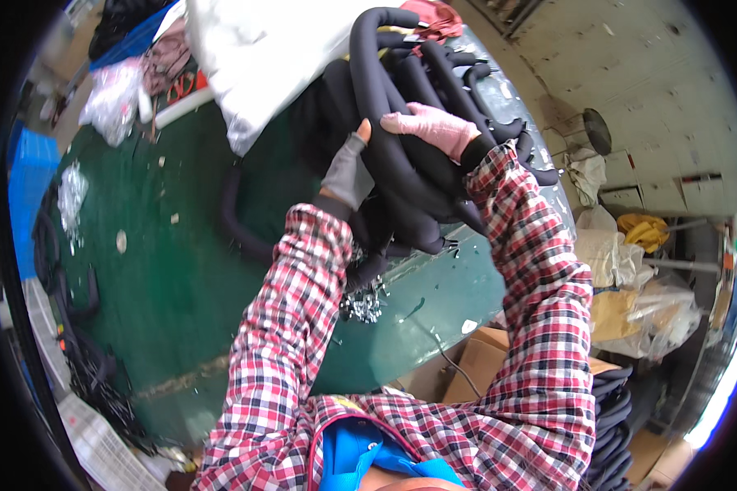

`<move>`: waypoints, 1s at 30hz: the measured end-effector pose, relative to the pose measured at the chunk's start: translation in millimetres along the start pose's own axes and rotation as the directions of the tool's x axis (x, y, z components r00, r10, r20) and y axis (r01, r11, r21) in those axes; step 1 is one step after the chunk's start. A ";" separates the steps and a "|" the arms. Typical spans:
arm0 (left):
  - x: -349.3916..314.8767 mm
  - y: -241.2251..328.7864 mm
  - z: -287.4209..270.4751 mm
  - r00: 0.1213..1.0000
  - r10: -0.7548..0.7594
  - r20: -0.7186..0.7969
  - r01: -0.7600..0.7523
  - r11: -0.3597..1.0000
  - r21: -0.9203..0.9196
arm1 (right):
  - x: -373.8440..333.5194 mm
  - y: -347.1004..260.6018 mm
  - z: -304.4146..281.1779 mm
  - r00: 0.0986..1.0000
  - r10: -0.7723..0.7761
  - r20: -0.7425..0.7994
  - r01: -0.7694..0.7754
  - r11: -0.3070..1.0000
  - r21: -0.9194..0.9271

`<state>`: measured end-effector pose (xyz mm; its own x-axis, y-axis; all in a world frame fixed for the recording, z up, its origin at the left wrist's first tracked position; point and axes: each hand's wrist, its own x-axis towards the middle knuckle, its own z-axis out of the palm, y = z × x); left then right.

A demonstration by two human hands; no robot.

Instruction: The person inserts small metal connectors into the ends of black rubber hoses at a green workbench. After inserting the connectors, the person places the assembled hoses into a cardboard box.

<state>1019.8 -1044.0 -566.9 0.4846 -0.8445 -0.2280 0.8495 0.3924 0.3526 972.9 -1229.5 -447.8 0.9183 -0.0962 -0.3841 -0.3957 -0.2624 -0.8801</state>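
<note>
A thick black foam tube [367,74], bent into a curve, is held between my two hands over a heap of similar tubes [446,82]. My left hand [350,173], in a grey glove with a bare thumb tip, grips its left side; the other fingers are hidden behind it. From the right, my right hand [430,128], in a pink glove, closes on the same tube, its fingertips against the foam. Small shiny metal pieces [364,303] lie on the green table [180,286] below the heap.
A big white bag [254,57] lies at the far side. Another black tube [236,209] rests left of my hands. Plastic bags [115,98], a blue bin [33,188] and a white crate [98,434] are at left. A cardboard box [475,364] stands below the table's right edge.
</note>
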 end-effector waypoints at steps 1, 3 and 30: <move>-1.3 0.9 5.3 0.999 0.003 -0.042 -0.005 0.999 -0.034 | 5.1 -3.1 16.8 0.999 0.018 -0.033 -0.021 0.993 -0.114; -13.9 6.2 17.1 0.998 0.017 -0.054 -0.021 0.997 -0.080 | 0.0 -14.5 37.0 0.999 -0.036 0.029 0.037 0.999 -0.030; -269.6 11.1 -92.9 0.756 0.602 -0.259 -0.627 0.778 -0.022 | -44.3 -18.3 291.2 0.860 -0.180 0.478 0.029 0.952 0.306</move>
<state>917.9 -778.1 -585.8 0.9313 -0.3075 -0.1954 0.3619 0.8431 0.3979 934.8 -940.8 -495.9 0.8529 0.4236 -0.3052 -0.3547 0.0412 -0.9341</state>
